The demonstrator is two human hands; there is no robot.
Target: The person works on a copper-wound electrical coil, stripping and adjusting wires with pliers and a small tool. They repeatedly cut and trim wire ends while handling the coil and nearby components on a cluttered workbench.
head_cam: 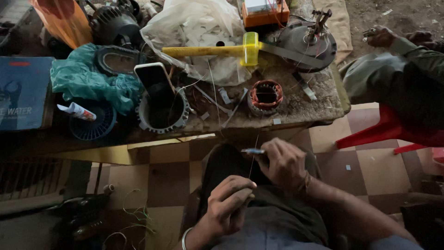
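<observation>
A: What are the hands holding?

B: A thin wire [251, 166] runs taut between them, over the person's lap. The left hand [229, 203] is curled into a loose fist, thumb and forefinger pinching the wire's lower end. The right hand [284, 162] sits just above and beyond it, knuckles up, fingers closed round a small bluish tool [252, 151] whose tip pokes out towards the left, touching the wire.

A: How are the arms set?

B: Both forearms come up from the bottom edge. The left wrist wears a metal bangle [185, 238] and bends inward. The right forearm angles in from the lower right, with a thread band at the wrist.

A: And beyond the hands?

B: Straight ahead of the right hand, on a cluttered workbench [319, 95], stands a motor stator [266, 96] with copper-coloured windings; the wire leads up that way. Farther off lies a yellow mallet [217, 50] across a white plastic bag [194, 28]. Ahead and to the left of the left hand sits a grey metal motor housing [162, 113] with a phone [153, 76] propped against it, and beside that a teal cloth [92, 81]. Far to the right of the right hand, another person's hand [381, 36] rests near a red plastic chair [384, 132]. Below the hands is a checkered tile floor [166, 173].
</observation>
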